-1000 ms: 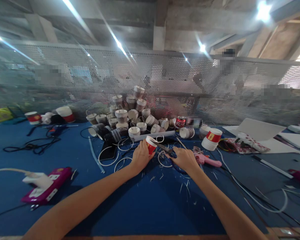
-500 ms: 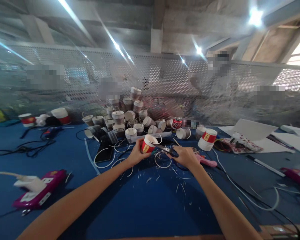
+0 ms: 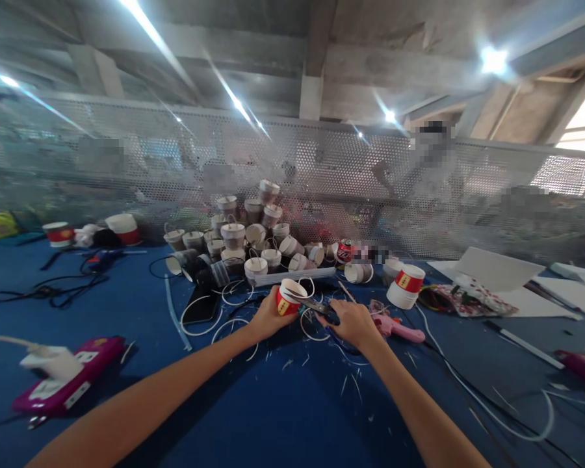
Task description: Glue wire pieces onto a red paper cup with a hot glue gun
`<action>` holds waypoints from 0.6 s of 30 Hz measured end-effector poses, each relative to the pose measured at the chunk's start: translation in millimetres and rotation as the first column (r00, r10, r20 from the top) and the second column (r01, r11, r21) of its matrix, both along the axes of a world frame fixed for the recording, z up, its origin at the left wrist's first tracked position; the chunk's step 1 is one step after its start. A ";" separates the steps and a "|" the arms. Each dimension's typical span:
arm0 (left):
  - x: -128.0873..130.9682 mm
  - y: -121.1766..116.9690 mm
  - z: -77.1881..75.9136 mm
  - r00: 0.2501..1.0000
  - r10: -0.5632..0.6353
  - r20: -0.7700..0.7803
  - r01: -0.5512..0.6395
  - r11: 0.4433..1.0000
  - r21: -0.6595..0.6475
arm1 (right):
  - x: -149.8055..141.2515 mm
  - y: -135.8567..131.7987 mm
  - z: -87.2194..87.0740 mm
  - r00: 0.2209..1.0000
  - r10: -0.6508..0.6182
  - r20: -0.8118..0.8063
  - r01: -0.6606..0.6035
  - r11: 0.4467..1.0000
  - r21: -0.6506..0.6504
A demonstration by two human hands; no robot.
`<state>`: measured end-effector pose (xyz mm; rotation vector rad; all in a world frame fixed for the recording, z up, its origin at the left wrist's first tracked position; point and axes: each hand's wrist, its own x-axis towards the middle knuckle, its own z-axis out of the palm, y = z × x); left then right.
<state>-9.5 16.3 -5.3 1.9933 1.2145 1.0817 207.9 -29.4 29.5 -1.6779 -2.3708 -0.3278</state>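
Observation:
My left hand (image 3: 268,317) is closed around a red and white paper cup (image 3: 285,305), its open mouth tilted up toward me. In my right hand (image 3: 351,322) is a pair of scissors (image 3: 316,305), whose blades reach left to the cup's rim. Whether the blades touch or enter the cup I cannot tell for sure. White cord loops (image 3: 313,325) lie just below and beside the cup. A pink glue gun (image 3: 400,329) rests right of my right hand, partly behind the wrist.
Behind my hands stands a pile of small grey-white cups (image 3: 233,236) with a cola can (image 3: 344,250) beside it. Stacked cups (image 3: 405,286) stand to the right. A purple power strip (image 3: 73,383) lies at left, a black phone (image 3: 201,304) nearer the middle.
The scissors have moved left, their blades now at the cup's rim. The cup sits slightly lower in view, and the camera has tipped up a little.

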 end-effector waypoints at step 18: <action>0.8 1.7 -2.3 0.978 0.201 -0.060 -0.192 0.974 0.122 | -1.3 -2.0 2.2 0.997 -0.059 0.046 0.058 0.998 0.023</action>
